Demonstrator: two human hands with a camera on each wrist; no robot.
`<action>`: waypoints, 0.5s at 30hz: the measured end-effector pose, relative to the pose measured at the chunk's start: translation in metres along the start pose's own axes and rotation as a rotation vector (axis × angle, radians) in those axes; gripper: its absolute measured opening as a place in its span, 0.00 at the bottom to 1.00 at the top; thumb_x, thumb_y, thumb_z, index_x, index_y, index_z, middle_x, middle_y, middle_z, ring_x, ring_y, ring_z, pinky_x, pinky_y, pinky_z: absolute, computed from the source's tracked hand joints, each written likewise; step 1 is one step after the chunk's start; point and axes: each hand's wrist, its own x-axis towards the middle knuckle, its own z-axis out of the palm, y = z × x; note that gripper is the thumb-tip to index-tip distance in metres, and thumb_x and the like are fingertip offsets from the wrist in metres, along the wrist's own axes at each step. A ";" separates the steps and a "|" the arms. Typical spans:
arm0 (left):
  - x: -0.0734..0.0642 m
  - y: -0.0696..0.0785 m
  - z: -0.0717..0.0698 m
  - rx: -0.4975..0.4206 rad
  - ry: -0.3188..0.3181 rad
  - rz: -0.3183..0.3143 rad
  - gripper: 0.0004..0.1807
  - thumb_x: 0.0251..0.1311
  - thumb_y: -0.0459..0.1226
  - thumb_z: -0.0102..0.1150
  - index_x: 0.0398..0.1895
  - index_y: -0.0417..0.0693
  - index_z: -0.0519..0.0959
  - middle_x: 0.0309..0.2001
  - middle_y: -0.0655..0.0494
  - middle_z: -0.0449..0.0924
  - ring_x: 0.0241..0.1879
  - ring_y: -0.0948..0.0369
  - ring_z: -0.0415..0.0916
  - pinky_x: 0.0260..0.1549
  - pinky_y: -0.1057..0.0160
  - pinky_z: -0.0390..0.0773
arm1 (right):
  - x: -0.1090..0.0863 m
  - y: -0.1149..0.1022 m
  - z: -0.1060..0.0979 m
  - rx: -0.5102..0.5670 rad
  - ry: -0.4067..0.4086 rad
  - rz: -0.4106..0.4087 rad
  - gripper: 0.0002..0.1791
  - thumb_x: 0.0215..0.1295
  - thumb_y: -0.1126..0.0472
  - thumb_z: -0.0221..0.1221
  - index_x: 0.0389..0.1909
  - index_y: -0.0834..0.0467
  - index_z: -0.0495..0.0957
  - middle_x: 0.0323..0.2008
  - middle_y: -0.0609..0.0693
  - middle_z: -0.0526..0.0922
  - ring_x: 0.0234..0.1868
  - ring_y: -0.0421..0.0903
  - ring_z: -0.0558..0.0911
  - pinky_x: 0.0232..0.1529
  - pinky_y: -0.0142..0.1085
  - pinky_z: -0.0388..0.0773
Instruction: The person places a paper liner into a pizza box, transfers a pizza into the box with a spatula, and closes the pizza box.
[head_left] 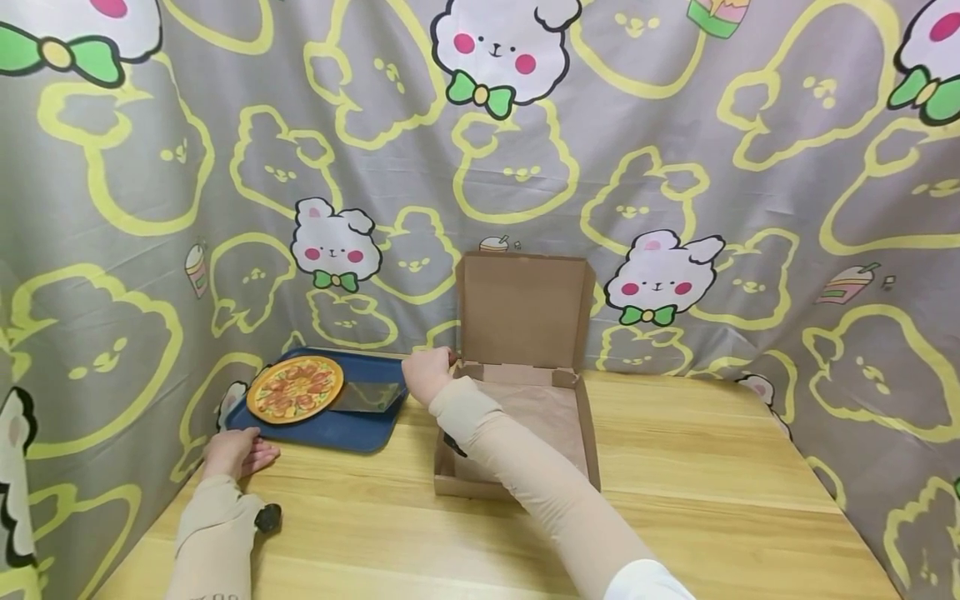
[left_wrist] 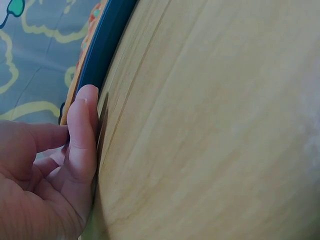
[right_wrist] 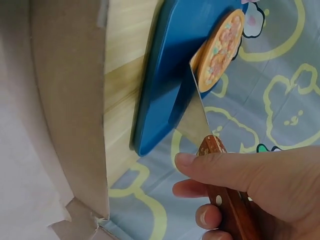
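Note:
A round toy pizza (head_left: 295, 389) lies on a blue tray (head_left: 360, 434) at the left of the table. My right hand (head_left: 429, 374) grips the brown wooden handle (right_wrist: 232, 212) of a spatula. Its flat metal blade (head_left: 367, 397) extends over the tray, the front edge right at the pizza's rim and partly hidden there. The pizza tilts slightly up from the tray in the right wrist view. At the tray's near left corner, my left hand (head_left: 231, 455) pinches the rim, thumb above and fingers (left_wrist: 82, 135) below.
An open cardboard pizza box (head_left: 592, 433) stands right of the tray, under my right forearm, its lid (head_left: 522, 310) upright at the back. Brown paper (head_left: 536, 412) lines it. A patterned curtain (head_left: 525, 183) hangs behind and beside the wooden table (head_left: 697, 483).

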 end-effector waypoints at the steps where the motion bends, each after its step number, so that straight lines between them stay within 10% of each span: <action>1: 0.000 0.000 -0.001 0.004 -0.004 0.000 0.23 0.74 0.38 0.34 0.26 0.34 0.74 0.13 0.52 0.80 0.17 0.61 0.83 0.24 0.64 0.85 | 0.001 -0.001 -0.001 0.001 0.000 0.003 0.16 0.68 0.68 0.50 0.22 0.49 0.61 0.20 0.45 0.57 0.23 0.43 0.48 0.30 0.41 0.38; 15: -0.005 0.001 0.003 0.005 0.015 0.014 0.22 0.74 0.37 0.34 0.28 0.33 0.73 0.13 0.52 0.80 0.16 0.61 0.82 0.23 0.64 0.84 | 0.012 0.000 -0.013 -0.047 -0.001 -0.004 0.15 0.70 0.67 0.47 0.23 0.49 0.63 0.22 0.45 0.60 0.22 0.44 0.48 0.28 0.40 0.40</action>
